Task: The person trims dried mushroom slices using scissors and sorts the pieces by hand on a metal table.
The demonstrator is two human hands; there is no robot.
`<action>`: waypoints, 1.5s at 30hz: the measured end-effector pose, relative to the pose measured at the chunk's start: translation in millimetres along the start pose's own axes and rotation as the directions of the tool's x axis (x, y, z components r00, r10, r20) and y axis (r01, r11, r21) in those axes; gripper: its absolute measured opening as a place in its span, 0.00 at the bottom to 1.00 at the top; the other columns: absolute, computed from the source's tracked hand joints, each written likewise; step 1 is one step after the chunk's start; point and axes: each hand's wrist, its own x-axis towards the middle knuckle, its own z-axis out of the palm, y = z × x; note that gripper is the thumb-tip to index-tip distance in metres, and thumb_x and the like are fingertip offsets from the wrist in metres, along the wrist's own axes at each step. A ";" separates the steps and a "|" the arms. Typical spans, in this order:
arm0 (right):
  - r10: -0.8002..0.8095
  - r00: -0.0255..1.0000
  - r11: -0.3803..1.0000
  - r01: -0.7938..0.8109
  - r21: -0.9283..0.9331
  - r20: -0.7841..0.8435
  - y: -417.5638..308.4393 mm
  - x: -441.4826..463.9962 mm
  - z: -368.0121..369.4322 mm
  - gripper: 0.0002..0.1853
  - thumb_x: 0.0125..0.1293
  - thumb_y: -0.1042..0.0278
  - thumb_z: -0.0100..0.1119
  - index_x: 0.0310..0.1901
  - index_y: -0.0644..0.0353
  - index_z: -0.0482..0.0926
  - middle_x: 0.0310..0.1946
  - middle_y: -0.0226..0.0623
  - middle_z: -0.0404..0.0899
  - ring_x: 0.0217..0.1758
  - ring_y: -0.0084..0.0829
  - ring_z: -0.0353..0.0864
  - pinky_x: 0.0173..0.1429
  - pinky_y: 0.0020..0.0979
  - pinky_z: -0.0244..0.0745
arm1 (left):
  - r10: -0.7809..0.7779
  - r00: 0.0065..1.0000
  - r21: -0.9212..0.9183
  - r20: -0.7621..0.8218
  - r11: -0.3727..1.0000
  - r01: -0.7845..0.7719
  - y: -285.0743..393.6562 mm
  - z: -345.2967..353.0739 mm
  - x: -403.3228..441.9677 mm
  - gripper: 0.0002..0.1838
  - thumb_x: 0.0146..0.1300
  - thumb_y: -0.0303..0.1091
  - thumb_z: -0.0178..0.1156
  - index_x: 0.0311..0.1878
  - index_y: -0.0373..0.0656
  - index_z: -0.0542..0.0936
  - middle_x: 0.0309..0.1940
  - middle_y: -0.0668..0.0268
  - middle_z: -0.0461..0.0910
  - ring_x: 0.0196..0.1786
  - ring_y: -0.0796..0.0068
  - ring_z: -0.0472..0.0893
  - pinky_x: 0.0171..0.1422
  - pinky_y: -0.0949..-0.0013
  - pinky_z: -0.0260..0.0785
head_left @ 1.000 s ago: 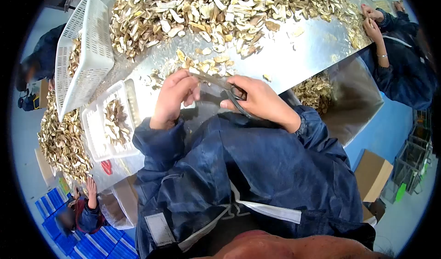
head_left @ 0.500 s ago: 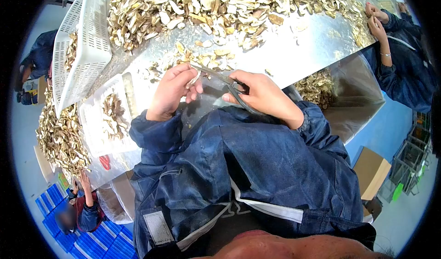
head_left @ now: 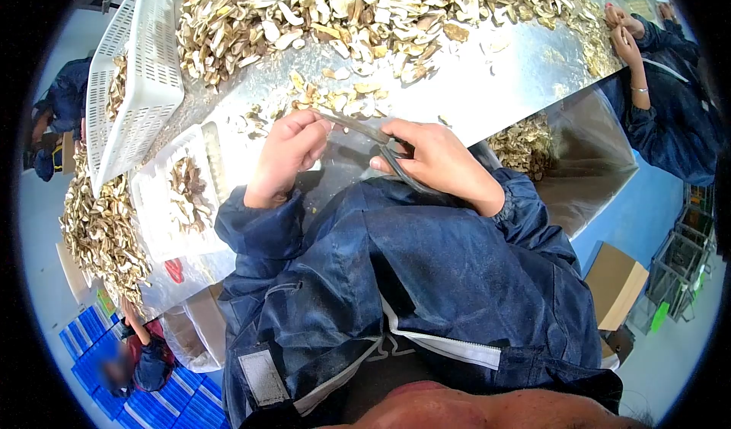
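My right hand (head_left: pixel 442 156) grips a pair of dark metal scissors (head_left: pixel 364 130), its fingers through the handles. The blades point left and reach the fingertips of my left hand (head_left: pixel 288 153). That hand is closed in a pinch around a small pale mushroom slice, mostly hidden by the fingers at the blade tips. Just beyond the scissors, a few loose mushroom slices (head_left: pixel 358 98) lie on the metal table (head_left: pixel 259 86). Farther back spreads a large heap of dried mushroom slices (head_left: pixel 320 18).
On my left stand a tall white perforated basket (head_left: pixel 145 63) and a shallow white tray (head_left: pixel 156 223) holding slices. Red-handled scissors (head_left: pixel 174 271) lie near it. A lined box of mushroom pieces (head_left: pixel 521 146) sits at right. Other people work on both sides.
My left fingers have curled tighter, covering the pale slice that showed before. The scissors and my right hand have barely shifted. At lower left, a co-worker has moved.
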 end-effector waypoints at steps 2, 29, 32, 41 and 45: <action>-0.021 1.000 0.999 0.022 0.043 -0.012 7.5 0.2 4.0 0.24 0.63 0.45 0.71 0.48 0.58 0.82 0.25 0.44 0.80 0.28 0.45 0.81 0.34 0.42 0.72 | 0.000 0.999 0.025 0.041 1.000 -0.001 2.7 -1.0 0.0 0.11 0.74 0.33 0.55 0.48 0.37 0.83 0.18 0.77 0.68 0.18 0.88 0.63 0.22 0.78 0.51; 0.012 0.998 0.987 -0.001 0.159 -0.067 6.3 -1.1 7.6 0.25 0.62 0.47 0.74 0.51 0.60 0.82 0.27 0.39 0.78 0.29 0.34 0.77 0.36 0.35 0.72 | 0.116 0.932 -0.668 -0.343 0.668 -0.329 -20.7 7.4 2.3 0.07 0.70 0.24 0.61 0.49 0.38 0.78 0.41 0.58 0.84 0.42 0.70 0.83 0.46 0.69 0.80; 0.013 0.999 0.986 -0.007 0.165 -0.040 2.9 -1.3 6.0 0.25 0.62 0.50 0.75 0.51 0.60 0.81 0.28 0.37 0.77 0.29 0.29 0.74 0.36 0.32 0.71 | 0.112 0.933 -0.641 -0.342 0.698 -0.318 -20.3 10.9 1.7 0.06 0.71 0.24 0.61 0.48 0.39 0.78 0.41 0.60 0.83 0.42 0.70 0.83 0.46 0.69 0.78; 0.018 1.000 0.992 -0.019 0.128 0.007 6.2 -1.4 11.5 0.24 0.65 0.49 0.73 0.49 0.62 0.81 0.27 0.35 0.77 0.28 0.28 0.74 0.35 0.32 0.70 | 0.144 0.963 -0.573 -0.228 0.780 -0.252 -30.5 21.9 3.3 0.04 0.73 0.28 0.60 0.48 0.43 0.79 0.39 0.67 0.82 0.41 0.74 0.81 0.48 0.69 0.76; 0.017 0.999 0.939 -0.005 0.343 -0.032 14.7 -1.1 14.1 0.22 0.70 0.50 0.69 0.49 0.64 0.81 0.24 0.28 0.75 0.26 0.22 0.72 0.32 0.27 0.67 | 0.125 0.972 -0.588 -0.197 0.778 -0.219 -33.0 7.8 6.2 0.07 0.75 0.30 0.57 0.52 0.40 0.77 0.41 0.64 0.81 0.42 0.72 0.81 0.48 0.69 0.76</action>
